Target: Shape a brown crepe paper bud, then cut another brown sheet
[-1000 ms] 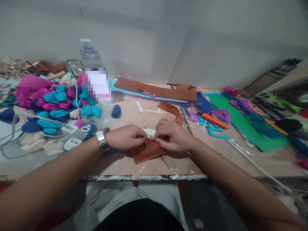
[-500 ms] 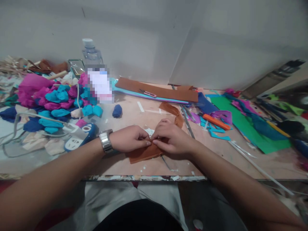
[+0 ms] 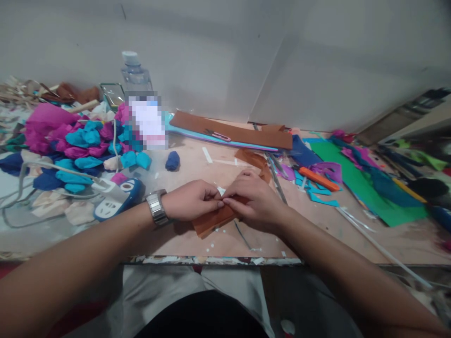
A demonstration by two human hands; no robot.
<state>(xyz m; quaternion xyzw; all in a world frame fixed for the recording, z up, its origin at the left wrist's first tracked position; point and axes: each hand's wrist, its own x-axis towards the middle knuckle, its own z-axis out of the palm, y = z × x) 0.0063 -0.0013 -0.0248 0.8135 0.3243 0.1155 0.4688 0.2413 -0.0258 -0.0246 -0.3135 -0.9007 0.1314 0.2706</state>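
Note:
Both hands meet at a piece of brown crepe-like paper (image 3: 214, 219) just above the table's front part. My left hand (image 3: 193, 199), with a metal watch (image 3: 157, 207) on its wrist, pinches the paper's upper edge between thumb and fingers. Close against it, my right hand (image 3: 255, 199) pinches the same edge, its fingers curled over the sheet. A small white bit (image 3: 221, 190) shows behind the fingertips; what it is I cannot tell. Much of the paper's right side is hidden by my right hand. A thin dark stick (image 3: 243, 236) lies below that hand.
Crumpled pink, blue and beige paper pieces (image 3: 84, 136) pile up at left beside a blue-and-white power strip (image 3: 118, 199) and a bottle (image 3: 136, 72). Folded brown paper (image 3: 232, 131) lies at the back. To the right are an orange cutter (image 3: 319, 178) and a green sheet (image 3: 373, 183).
The brown paper has tilted, its lower edge now slanting up to the right. Both hands stay pinched on it, with only small shifts of the fingers. The view has moved slightly.

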